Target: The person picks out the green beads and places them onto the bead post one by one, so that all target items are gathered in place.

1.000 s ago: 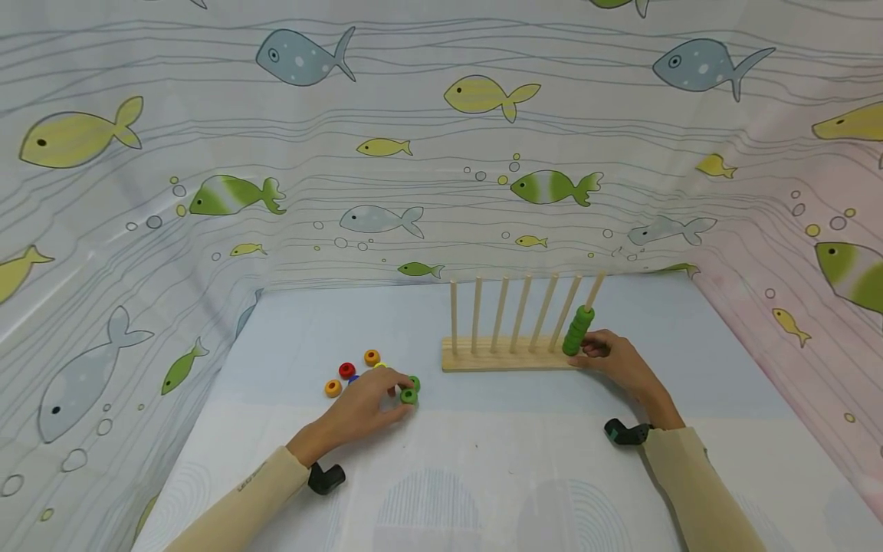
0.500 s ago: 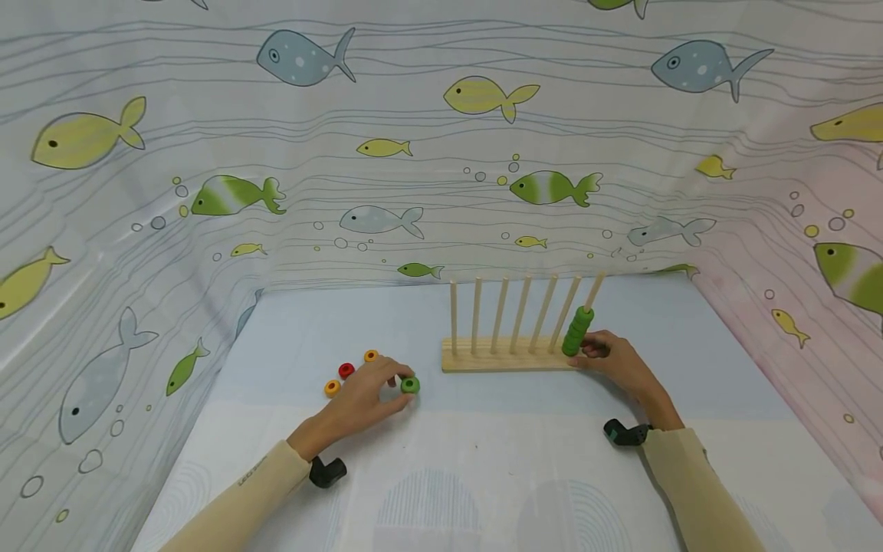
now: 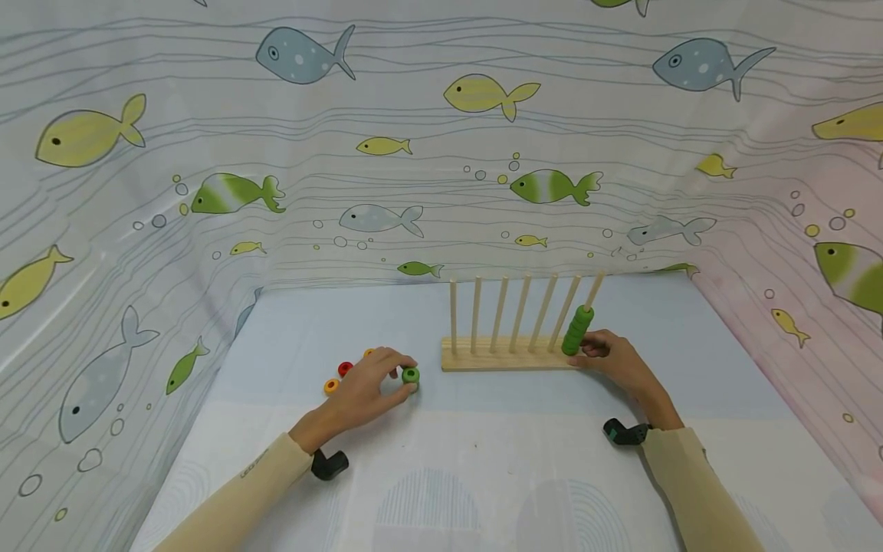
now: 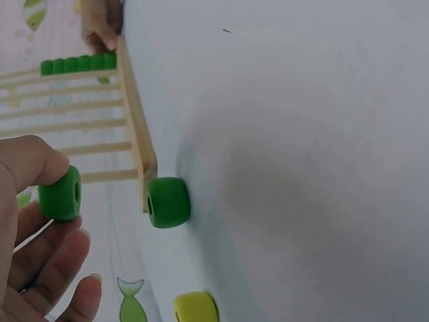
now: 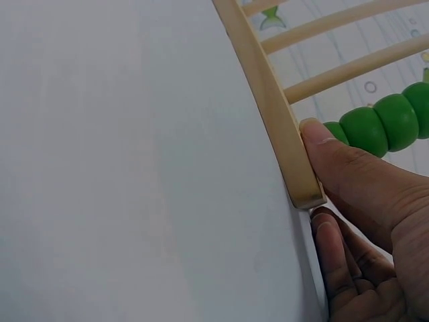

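My left hand [image 3: 366,391] pinches a green bead [image 4: 60,194] between thumb and fingers, just above the table. A second green bead [image 4: 169,202] lies on the table beside it, mostly hidden in the head view. At the right, a wooden peg rack [image 3: 497,356] stands with several upright pegs. Green beads [image 3: 577,331] are stacked on its rightmost peg; the other pegs are bare. My right hand [image 3: 617,364] grips the right end of the rack's base, the thumb [image 5: 342,157] on top beside the lowest green bead and the fingers curled at the end.
Left of my left hand lie a red bead [image 3: 346,369] and orange beads [image 3: 332,386], partly covered by the hand. A yellow bead [image 4: 196,307] shows in the left wrist view. Fish-patterned cloth walls [image 3: 386,184] rise behind and beside the table [image 3: 476,437].
My left hand has taken one of the green beads and raised it slightly, up and away from the table. The right hand and the rack have stayed put.
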Demonstrator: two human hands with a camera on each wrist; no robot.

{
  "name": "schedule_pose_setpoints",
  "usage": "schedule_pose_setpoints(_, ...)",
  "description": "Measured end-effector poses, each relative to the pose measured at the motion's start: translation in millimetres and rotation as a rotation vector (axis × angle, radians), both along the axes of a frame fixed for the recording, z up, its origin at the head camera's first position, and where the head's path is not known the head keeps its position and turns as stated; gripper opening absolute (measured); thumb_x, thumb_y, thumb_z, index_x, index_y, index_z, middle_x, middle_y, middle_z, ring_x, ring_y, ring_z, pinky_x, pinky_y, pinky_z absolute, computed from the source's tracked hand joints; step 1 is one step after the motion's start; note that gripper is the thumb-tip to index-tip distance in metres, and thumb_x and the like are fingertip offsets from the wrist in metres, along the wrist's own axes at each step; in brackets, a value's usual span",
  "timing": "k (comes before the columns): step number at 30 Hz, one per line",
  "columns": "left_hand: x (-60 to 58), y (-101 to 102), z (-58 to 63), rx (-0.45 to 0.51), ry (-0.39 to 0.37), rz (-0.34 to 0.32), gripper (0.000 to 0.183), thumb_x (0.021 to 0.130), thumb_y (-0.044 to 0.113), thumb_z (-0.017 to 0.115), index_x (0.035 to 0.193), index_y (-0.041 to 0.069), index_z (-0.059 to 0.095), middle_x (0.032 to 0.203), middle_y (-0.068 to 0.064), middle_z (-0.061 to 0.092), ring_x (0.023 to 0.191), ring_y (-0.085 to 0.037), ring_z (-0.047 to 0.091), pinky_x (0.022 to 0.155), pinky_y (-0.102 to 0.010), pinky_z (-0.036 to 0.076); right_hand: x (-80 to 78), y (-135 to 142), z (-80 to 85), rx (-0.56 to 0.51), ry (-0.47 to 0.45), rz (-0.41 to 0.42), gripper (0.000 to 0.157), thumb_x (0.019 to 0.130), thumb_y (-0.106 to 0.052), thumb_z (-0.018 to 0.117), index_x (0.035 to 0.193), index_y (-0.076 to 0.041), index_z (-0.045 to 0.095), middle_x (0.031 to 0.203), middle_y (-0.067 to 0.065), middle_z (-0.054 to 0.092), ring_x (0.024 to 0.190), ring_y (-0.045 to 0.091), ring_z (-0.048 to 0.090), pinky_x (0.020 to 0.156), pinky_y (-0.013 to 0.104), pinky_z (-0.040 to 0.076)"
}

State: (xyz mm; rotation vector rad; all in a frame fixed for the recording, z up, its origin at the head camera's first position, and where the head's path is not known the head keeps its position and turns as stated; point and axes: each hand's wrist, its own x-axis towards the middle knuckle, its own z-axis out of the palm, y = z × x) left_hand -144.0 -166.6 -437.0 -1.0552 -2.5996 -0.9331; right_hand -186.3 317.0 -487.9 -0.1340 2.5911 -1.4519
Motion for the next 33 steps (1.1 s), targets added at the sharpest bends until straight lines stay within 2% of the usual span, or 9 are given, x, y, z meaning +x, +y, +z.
schedule_pose_setpoints(8,-7.8,2,4.4,-0.006,0.091,-0.006,0.033,0.089,0.016,0.080,0.120,0.010,0.070,0.110,0.003,0.068,0.087,-0.016,0.060,0.074,-0.027,0.051,-0.3,1,-0.8,0.013,0.008,0.002,0.062,0.091,-0.032,0.082,0.137,0.004,0.059,0.123,0.018,0.059,0.107,0.027,0.055,0.088,0.035,0.048)
schedule_pose_setpoints(18,-12.0,6,10.5,0.000,0.100,0.022,0.033,0.087,0.017,0.083,0.117,0.009,0.071,0.111,0.003,0.070,0.087,-0.013,0.060,0.075,-0.031,0.052,0.5,1,-2.0,0.018,0.008,-0.002,0.065,0.090,-0.032,0.082,0.138,0.004,0.058,0.123,0.018,0.059,0.106,0.026,0.055,0.086,0.028,0.049)
schedule_pose_setpoints(22,-13.0,8,14.9,0.008,0.104,0.024,0.033,0.087,0.016,0.083,0.117,0.009,0.071,0.109,0.005,0.070,0.087,-0.013,0.060,0.076,-0.029,0.051,-0.6,1,-1.8,0.018,0.014,-0.002,0.065,0.090,-0.034,0.082,0.138,0.004,0.059,0.123,0.018,0.060,0.107,0.027,0.055,0.088,0.033,0.048)
schedule_pose_setpoints(26,-15.2,9,17.8,0.034,0.121,0.007,0.033,0.087,0.013,0.082,0.117,0.008,0.070,0.108,0.004,0.070,0.087,-0.014,0.060,0.074,-0.033,0.052,-2.2,1,-3.2,0.016,0.020,0.002,0.065,0.090,-0.035,0.082,0.138,0.003,0.059,0.124,0.018,0.059,0.108,0.027,0.055,0.090,0.037,0.048)
schedule_pose_setpoints(29,-17.3,10,19.2,0.042,0.129,0.004,0.033,0.087,0.015,0.082,0.117,0.009,0.070,0.108,0.004,0.069,0.087,-0.014,0.059,0.073,-0.034,0.053,-2.5,1,-4.3,0.016,0.012,-0.008,0.066,0.089,-0.034,0.083,0.137,0.004,0.058,0.122,0.018,0.060,0.107,0.026,0.056,0.088,0.032,0.049)
schedule_pose_setpoints(33,-19.4,12,21.5,0.034,0.140,0.005,0.033,0.087,0.016,0.082,0.117,0.010,0.070,0.109,0.005,0.068,0.088,-0.013,0.058,0.073,-0.029,0.051,-2.4,1,-4.3,0.019,-0.001,-0.020,0.069,0.087,-0.035,0.085,0.138,0.005,0.058,0.121,0.017,0.061,0.106,0.025,0.056,0.085,0.027,0.049)
